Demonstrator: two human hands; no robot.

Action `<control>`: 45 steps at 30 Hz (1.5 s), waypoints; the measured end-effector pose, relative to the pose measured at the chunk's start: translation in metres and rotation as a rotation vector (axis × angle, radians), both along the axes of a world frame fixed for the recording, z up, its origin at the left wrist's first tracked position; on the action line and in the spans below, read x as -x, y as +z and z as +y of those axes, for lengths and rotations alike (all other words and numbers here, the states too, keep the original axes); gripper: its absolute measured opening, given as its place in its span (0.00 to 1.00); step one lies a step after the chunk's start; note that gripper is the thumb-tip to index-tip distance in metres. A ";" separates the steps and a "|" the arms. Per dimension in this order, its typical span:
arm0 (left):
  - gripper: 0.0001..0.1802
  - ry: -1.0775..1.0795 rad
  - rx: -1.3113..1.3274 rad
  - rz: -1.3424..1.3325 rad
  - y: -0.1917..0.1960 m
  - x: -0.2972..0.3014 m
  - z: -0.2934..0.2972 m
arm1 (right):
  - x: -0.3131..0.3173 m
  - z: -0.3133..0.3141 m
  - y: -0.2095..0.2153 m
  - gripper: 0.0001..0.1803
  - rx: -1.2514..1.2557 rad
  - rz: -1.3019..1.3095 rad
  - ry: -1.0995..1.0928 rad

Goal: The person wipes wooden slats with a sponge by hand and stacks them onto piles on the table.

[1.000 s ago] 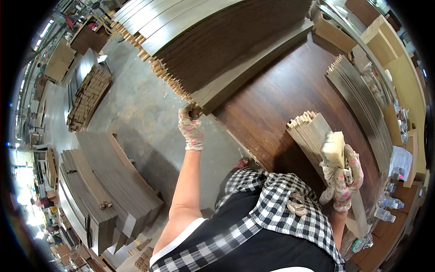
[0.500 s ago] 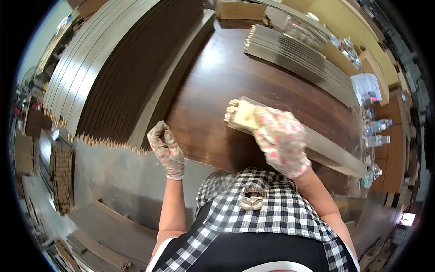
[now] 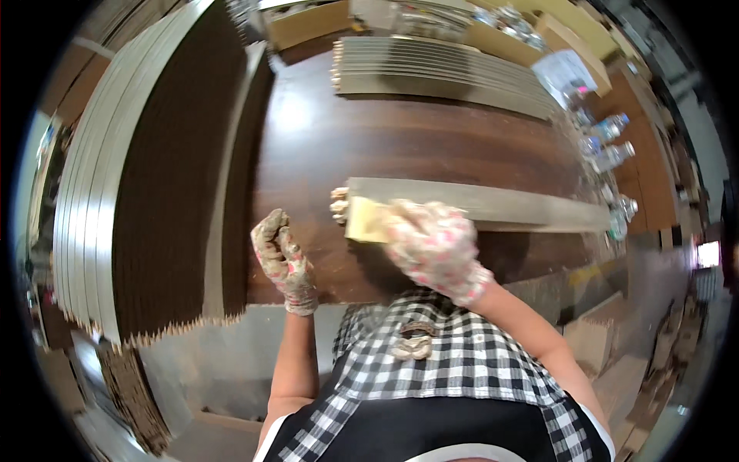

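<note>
My right hand (image 3: 435,246), in a white glove with pink spots, holds a yellow sponge (image 3: 363,219). It presses the sponge against the left end of a long grey-brown board (image 3: 493,202) lying crosswise on the table. Light wooden dowel pegs (image 3: 339,205) stick out of that end. My left hand (image 3: 285,262), in a stained glove of the same kind, hovers by the table's front edge, left of the board. Its fingers are loosely curled, thumb apart, and nothing shows in them.
A tall stack of pegged boards (image 3: 165,177) fills the left of the dark brown table (image 3: 323,146). Another row of boards (image 3: 439,73) lies at the back. Plastic bottles (image 3: 612,154), a paper sheet (image 3: 566,73) and cardboard boxes (image 3: 312,25) line the far and right edges.
My view has turned, so the board lies more level across it. My right hand and the sponge remain at the board's left end, with the sponge lower on it. My left hand stays loosely curled.
</note>
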State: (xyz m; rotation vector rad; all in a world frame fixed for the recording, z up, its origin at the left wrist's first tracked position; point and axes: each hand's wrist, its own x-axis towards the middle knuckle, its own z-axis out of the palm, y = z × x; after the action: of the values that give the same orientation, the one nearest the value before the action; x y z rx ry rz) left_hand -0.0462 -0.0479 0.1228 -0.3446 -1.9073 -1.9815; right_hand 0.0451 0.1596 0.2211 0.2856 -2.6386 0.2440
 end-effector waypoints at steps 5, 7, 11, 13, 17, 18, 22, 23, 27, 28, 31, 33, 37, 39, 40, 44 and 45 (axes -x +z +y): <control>0.16 -0.109 -0.018 0.130 0.013 0.008 0.015 | -0.049 0.040 -0.017 0.16 -0.121 -0.041 -0.268; 0.15 -0.146 0.001 0.144 0.023 0.005 0.028 | -0.107 0.100 -0.038 0.17 -0.055 0.052 -0.452; 0.15 -0.322 -0.006 0.207 0.045 -0.004 0.070 | -0.154 0.116 -0.037 0.17 0.393 0.264 -0.722; 0.16 -0.380 0.028 0.239 0.053 -0.008 0.096 | -0.138 0.097 -0.042 0.16 0.328 0.263 -0.600; 0.18 -0.476 0.371 0.337 0.065 -0.010 0.144 | -0.111 0.080 -0.048 0.19 0.138 0.072 -0.519; 0.18 -0.457 0.502 0.392 0.063 -0.009 0.151 | -0.122 0.097 -0.046 0.20 0.143 0.094 -0.574; 0.17 -0.452 0.815 0.327 0.067 -0.014 0.158 | -0.202 0.200 -0.031 0.18 -0.026 0.091 -0.721; 0.16 -0.453 0.823 0.261 0.075 -0.019 0.162 | -0.224 0.233 -0.037 0.19 0.071 0.092 -0.854; 0.14 -0.405 0.810 0.249 0.081 -0.024 0.170 | -0.303 0.369 -0.018 0.21 0.318 0.060 -1.298; 0.13 -0.392 0.807 0.235 0.080 -0.025 0.172 | -0.333 0.404 -0.030 0.22 0.200 0.175 -1.373; 0.13 -0.314 0.853 0.191 0.085 -0.035 0.177 | -0.307 0.412 0.010 0.22 0.437 0.319 -1.230; 0.13 -0.336 0.870 0.279 0.090 -0.052 0.202 | -0.266 0.399 0.017 0.19 1.352 0.456 -0.758; 0.13 -0.446 0.963 0.373 0.098 -0.076 0.273 | -0.161 0.341 -0.013 0.17 1.397 0.176 -0.234; 0.11 -0.492 1.044 0.334 0.090 -0.075 0.274 | -0.139 0.306 0.037 0.17 0.197 -0.065 -0.482; 0.10 -0.437 1.093 0.398 0.098 -0.080 0.269 | -0.138 0.312 0.025 0.16 0.159 -0.028 -0.494; 0.08 -0.376 1.134 0.460 0.103 -0.078 0.269 | -0.186 0.421 0.030 0.25 0.222 -0.138 -0.907; 0.07 -0.378 1.089 0.504 0.107 -0.079 0.279 | -0.228 0.480 -0.011 0.22 0.570 0.107 -0.926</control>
State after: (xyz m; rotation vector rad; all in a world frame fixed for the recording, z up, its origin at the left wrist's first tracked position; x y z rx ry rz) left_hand 0.0326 0.2311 0.2295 -1.3945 -2.4519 -0.6647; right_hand 0.2735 0.6398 0.2099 -1.0363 -2.1885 0.5989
